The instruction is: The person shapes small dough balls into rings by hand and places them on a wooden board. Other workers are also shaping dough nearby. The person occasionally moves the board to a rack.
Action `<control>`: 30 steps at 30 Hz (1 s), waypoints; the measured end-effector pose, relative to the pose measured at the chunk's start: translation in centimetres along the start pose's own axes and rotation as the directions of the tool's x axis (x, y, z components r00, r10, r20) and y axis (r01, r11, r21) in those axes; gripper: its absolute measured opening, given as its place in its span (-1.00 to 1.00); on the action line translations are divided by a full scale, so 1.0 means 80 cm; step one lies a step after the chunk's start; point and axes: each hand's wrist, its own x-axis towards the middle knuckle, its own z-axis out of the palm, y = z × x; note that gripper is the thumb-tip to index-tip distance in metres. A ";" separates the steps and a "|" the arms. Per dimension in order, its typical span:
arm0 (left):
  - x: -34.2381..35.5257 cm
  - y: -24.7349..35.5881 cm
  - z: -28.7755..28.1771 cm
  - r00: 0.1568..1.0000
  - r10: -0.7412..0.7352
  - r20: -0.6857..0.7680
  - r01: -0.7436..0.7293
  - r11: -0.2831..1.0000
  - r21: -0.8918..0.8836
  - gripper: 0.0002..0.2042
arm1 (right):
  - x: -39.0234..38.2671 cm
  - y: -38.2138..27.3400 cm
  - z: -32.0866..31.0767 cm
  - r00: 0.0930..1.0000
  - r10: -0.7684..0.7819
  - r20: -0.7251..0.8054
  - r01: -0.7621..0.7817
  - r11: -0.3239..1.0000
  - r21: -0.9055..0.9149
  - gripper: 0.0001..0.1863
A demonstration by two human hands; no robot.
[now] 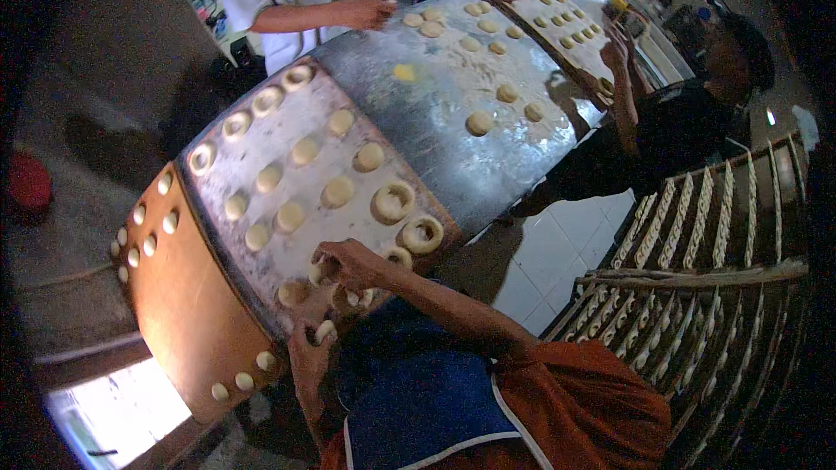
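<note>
On the floured metal tray [318, 218] lie flat dough rounds [338, 191] and several dough rings [422, 233] with hollow centres. My right hand [350, 265] reaches over the near part of this tray, its fingers curled down onto a dough round [318, 277] that they partly hide. Just off the tray's near left corner, my left hand [312, 350] is closed around a small pale piece of dough [326, 332]. More dough pieces beneath my right wrist are partly covered.
An orange-brown board [187, 309] with dough balls [245, 381] adjoins the tray on the left. Beyond is a floury metal tabletop [418, 122], where other people work, one in a white shirt [279, 0]. Racks of twisted dough strips [697, 218] stand at right.
</note>
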 end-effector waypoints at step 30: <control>0.265 0.321 0.286 0.909 0.412 0.062 -0.290 0.734 -0.614 -0.63 | -0.170 0.163 -0.290 0.654 0.132 -0.745 -0.105 0.991 0.083 -0.68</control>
